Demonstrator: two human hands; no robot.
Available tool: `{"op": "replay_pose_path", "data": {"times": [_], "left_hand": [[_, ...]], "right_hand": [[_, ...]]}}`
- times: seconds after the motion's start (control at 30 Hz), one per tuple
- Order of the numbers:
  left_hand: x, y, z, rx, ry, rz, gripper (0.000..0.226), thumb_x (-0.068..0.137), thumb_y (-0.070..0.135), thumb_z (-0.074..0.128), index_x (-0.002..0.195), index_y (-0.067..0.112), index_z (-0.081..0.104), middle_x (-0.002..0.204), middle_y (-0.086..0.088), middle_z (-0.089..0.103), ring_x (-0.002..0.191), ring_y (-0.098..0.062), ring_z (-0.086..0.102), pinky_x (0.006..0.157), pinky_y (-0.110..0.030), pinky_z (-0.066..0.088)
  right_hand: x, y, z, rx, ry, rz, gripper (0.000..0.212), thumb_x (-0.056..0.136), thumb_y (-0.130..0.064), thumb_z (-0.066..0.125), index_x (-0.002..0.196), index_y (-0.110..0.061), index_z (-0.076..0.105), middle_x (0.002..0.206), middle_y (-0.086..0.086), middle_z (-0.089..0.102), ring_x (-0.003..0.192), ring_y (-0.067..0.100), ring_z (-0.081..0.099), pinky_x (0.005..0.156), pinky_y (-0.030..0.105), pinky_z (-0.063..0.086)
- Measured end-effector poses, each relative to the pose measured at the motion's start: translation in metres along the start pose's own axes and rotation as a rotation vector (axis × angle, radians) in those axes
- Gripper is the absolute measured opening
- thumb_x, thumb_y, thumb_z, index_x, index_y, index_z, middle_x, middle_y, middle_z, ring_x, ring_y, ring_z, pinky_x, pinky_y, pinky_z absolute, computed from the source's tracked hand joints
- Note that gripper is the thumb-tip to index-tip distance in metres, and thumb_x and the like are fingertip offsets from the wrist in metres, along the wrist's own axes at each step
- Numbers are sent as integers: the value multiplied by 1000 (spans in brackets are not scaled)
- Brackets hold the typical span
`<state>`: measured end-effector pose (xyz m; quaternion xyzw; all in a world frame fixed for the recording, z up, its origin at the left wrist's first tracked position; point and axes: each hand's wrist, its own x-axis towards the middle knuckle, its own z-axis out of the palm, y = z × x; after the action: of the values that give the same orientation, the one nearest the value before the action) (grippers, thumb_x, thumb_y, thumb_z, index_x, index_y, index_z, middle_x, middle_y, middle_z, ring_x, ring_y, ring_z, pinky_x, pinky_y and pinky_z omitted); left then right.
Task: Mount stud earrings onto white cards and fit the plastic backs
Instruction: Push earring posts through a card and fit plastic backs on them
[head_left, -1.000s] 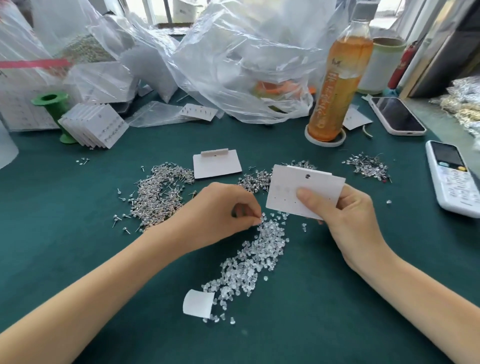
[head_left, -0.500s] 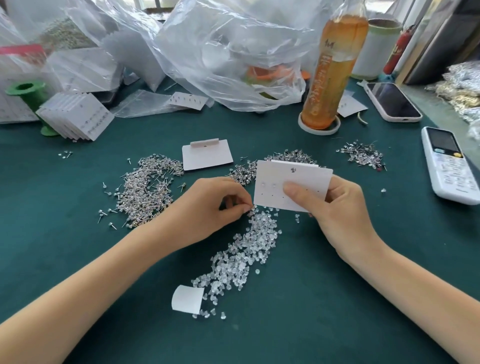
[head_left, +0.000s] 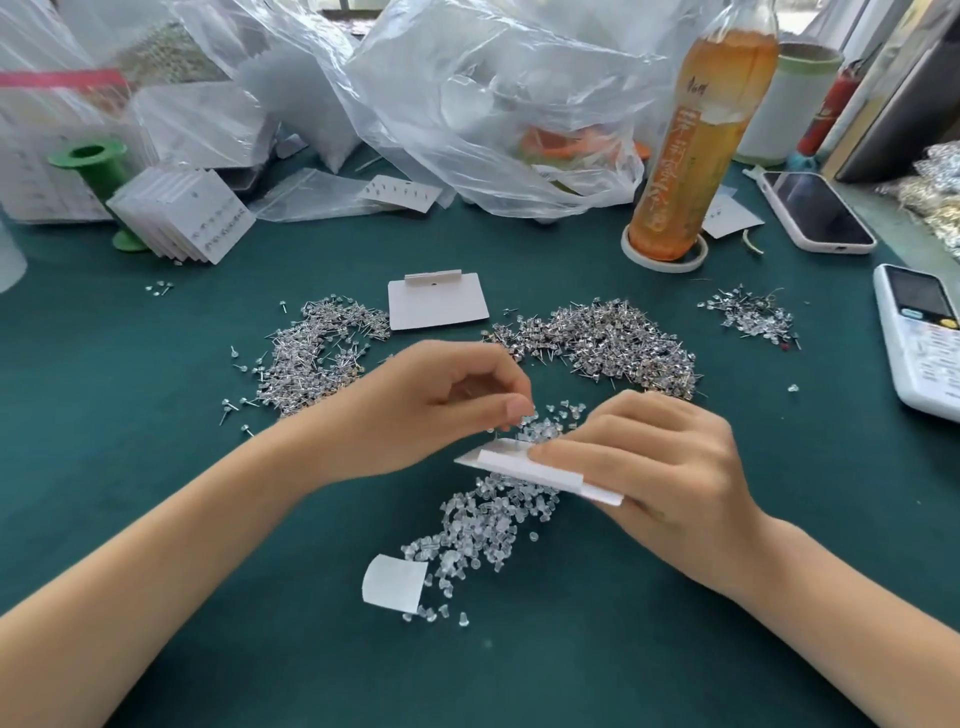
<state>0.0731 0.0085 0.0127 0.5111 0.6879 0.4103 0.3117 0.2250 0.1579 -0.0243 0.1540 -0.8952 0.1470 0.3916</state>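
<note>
Near scrap: we see a small curled white paper piece (head_left: 392, 580) lying nearest us on the dark green felt surface (head_left: 156, 493).
Backs: a long heap of clear plastic earring backs (head_left: 483, 525) runs from that scrap up towards our hands.
Right hand: our right hand (head_left: 660, 467) grips a flat white earring card (head_left: 540, 470), tilted almost edge-on, just above the heap.
Left hand: our left hand (head_left: 431, 405) is curled, thumb and forefinger pinched together at the card's upper edge; what they pinch is too small to tell.
Studs: two piles of silver stud earrings (head_left: 602, 343) lie beyond our hands.
Between piles: a blank white folded card (head_left: 436, 304).
Far: a tall orange drink bottle (head_left: 696, 140).
</note>
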Motion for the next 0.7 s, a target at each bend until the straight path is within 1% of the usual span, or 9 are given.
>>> {"op": "replay_pose_path", "data": {"times": [0.07, 0.13, 0.2, 0.27, 0.3, 0.43, 0.63, 0.7], "left_hand": [[-3, 2, 1, 21, -37, -7, 7, 89, 23, 58, 88, 18, 64, 75, 9, 64, 68, -2, 56, 64, -16, 45], [-4, 3, 2, 49, -56, -4, 5, 90, 21, 59, 89, 18, 63, 78, 6, 65, 70, -4, 57, 66, -23, 46], [-5, 5, 2, 74, -71, 0, 5, 90, 20, 59, 89, 19, 64, 80, 7, 66, 73, -4, 58, 69, -24, 47], [-5, 7, 1, 83, -81, -3, 5, 90, 19, 60, 88, 20, 64, 79, 10, 66, 73, -3, 59, 69, -19, 47], [-5, 7, 1, 83, -85, -4, 5, 90, 19, 60, 88, 20, 64, 79, 11, 66, 73, -3, 59, 69, -19, 48], [-6, 8, -1, 90, -106, -8, 6, 90, 20, 59, 86, 23, 64, 80, 8, 67, 74, -8, 61, 70, -22, 49], [-8, 8, -2, 97, -112, -7, 6, 90, 20, 60, 87, 20, 64, 83, 4, 67, 79, -21, 63, 72, -35, 53], [-8, 8, -2, 111, -110, -3, 5, 90, 21, 60, 87, 22, 64, 83, 3, 67, 78, -21, 63, 71, -37, 53]], "right_hand": [[1, -1, -1, -54, -4, -40, 29, 96, -7, 50, 83, -7, 76, 72, 1, 69, 62, 24, 60, 52, 32, 47], [2, -3, -1, -76, -8, -60, 34, 98, -5, 46, 82, -7, 76, 72, 2, 69, 61, 23, 60, 51, 32, 47], [3, -4, -1, -80, -14, -75, 32, 97, -5, 47, 82, -7, 75, 71, 2, 68, 61, 24, 60, 50, 32, 47], [3, -5, -1, -85, -18, -83, 31, 95, -4, 48, 81, -7, 75, 71, 2, 69, 62, 23, 59, 50, 32, 46], [3, -5, -1, -87, -19, -83, 31, 96, -4, 48, 81, -7, 75, 72, 2, 69, 62, 23, 60, 51, 32, 47], [3, -5, -1, -88, -19, -72, 35, 98, -5, 45, 82, -8, 76, 72, 1, 69, 62, 22, 61, 52, 31, 47], [3, -5, -1, -94, -35, -65, 34, 97, -5, 46, 82, -8, 76, 71, 1, 69, 61, 23, 61, 51, 31, 48], [3, -5, -1, -97, -38, -63, 35, 98, -6, 45, 82, -8, 76, 71, 1, 69, 61, 22, 61, 51, 31, 48]]}}
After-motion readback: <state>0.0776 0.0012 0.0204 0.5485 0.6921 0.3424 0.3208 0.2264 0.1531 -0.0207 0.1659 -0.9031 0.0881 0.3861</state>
